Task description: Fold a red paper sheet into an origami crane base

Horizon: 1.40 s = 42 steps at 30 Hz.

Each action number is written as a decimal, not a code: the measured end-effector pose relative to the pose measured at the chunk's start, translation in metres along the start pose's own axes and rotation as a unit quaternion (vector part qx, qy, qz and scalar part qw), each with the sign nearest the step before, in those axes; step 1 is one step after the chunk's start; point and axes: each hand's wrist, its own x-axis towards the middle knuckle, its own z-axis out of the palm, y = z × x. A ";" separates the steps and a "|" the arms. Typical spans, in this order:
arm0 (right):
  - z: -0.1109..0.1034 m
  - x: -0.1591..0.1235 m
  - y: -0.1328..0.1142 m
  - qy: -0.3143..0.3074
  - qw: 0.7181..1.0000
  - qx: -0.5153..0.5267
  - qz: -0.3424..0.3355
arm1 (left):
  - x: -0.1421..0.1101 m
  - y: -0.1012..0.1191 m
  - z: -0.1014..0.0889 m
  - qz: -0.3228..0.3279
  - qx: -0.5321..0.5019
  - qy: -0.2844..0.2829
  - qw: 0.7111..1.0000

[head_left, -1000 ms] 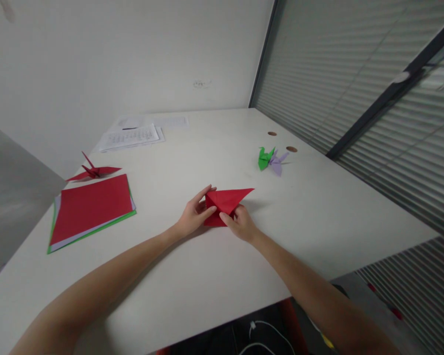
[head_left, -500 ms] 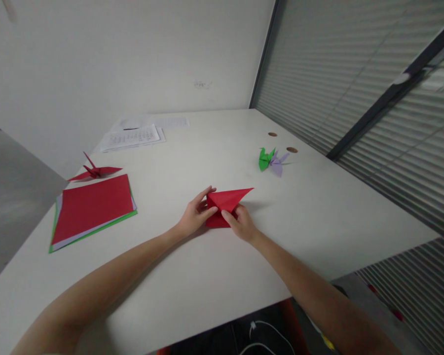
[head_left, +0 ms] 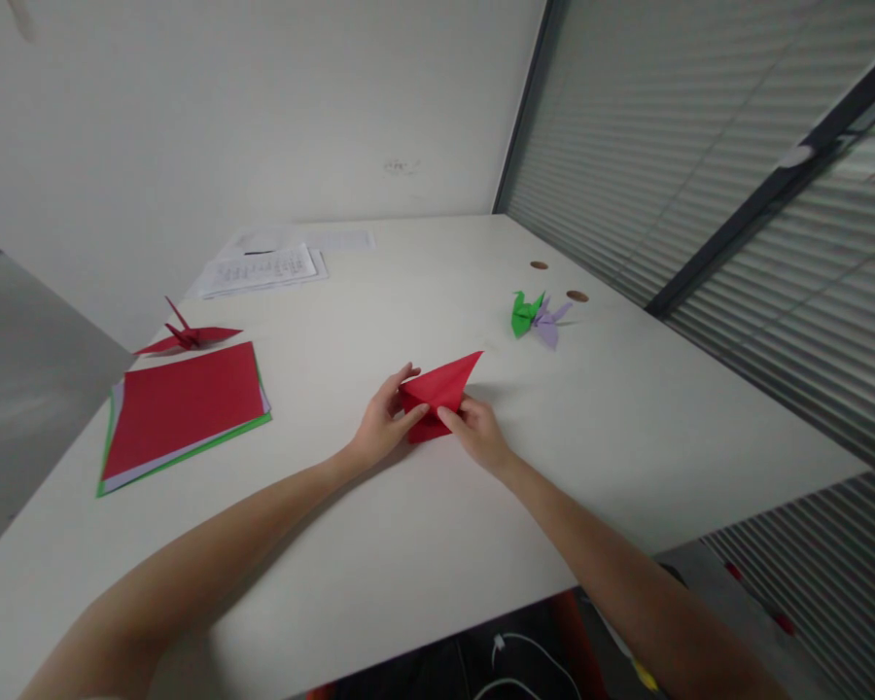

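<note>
"Two hands in view. What is in the grip?"

"Folded red paper (head_left: 446,385), one piece, out in front of me over the white table (head_left: 350,574). My left hand (head_left: 388,423) has its left side: thumb laid on the near face, fingers curled round the edge. My right hand (head_left: 479,431) pinches it from the right, thumb near the middle, fingers tucked behind."

"Spread or closed?"

"Closed on the paper, both. Thumb tips near each other, a small gap between. One pointed corner sticks up and to the right, above my right hand. Whether the lower edge touches the tabletop — cannot tell."

"Surroundings, left side?"

"Paper stack (head_left: 190,408): red sheet on top, lilac and green showing at the margins. Just beyond it, a red crane (head_left: 188,337), wings out flat, two thin points rising. Farther back, written sheets (head_left: 262,270) overlapping, a dark, slim object (head_left: 260,253) lying across them."

"Right side?"

"Green crane (head_left: 526,314) and lilac crane (head_left: 547,324), close together, well apart from my hands. Two round holes (head_left: 577,296) in the tabletop past them. Slatted blinds (head_left: 627,146) run along that side."

"Below the near edge?"

"White cable (head_left: 532,642) against something dark — too dim to name. Both my forearms are bare and come in low, the left resting along the table or just above it; cannot tell which."
</note>
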 end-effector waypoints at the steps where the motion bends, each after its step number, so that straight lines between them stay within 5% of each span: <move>1: 0.001 0.000 0.001 0.001 1.000 0.004 -0.005 | 0.000 0.000 0.000 0.006 0.009 0.001 1.000; 18: 0.000 -0.001 -0.011 -0.008 0.993 -0.093 -0.074 | -0.001 -0.003 0.000 0.079 0.111 -0.081 0.987; 25: 0.001 0.000 -0.011 -0.015 0.996 -0.049 -0.067 | -0.002 -0.010 0.002 0.050 0.173 0.045 0.983; 31: 0.001 0.002 -0.012 0.013 0.998 -0.060 0.002 | -0.002 -0.010 0.003 0.049 0.048 -0.025 0.997; 37: 0.002 0.001 -0.008 0.010 0.997 -0.060 0.037 | -0.001 -0.007 0.004 -0.030 -0.021 -0.012 0.999; 42: 0.003 0.001 -0.007 0.029 0.998 0.031 0.037 | 0.000 -0.001 0.004 -0.024 0.000 -0.002 1.000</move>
